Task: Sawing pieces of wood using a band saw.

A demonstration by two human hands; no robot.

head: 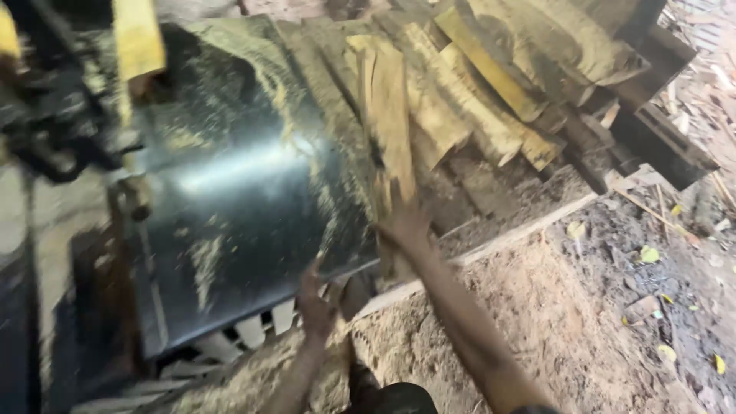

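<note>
Wooden plank (389, 123) gripped by right hand (404, 224); left hand (316, 303) at metal table (245, 199).

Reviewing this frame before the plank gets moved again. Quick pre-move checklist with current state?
1. Right hand on the plank: ok, it rests on the near end; how firm the grip is, cannot tell.
2. Left hand placed: ok, at the near edge of the dark metal table.
3. Table surface clean: not ok, streaks of sawdust lie across it.
4. Plank free of the wood stack: cannot tell, its far end runs in among the other boards.
5. Footing: not ok, a sawdust heap and scraps cover the ground.
6. Machine part at left stopped: cannot tell, blurred.
</note>
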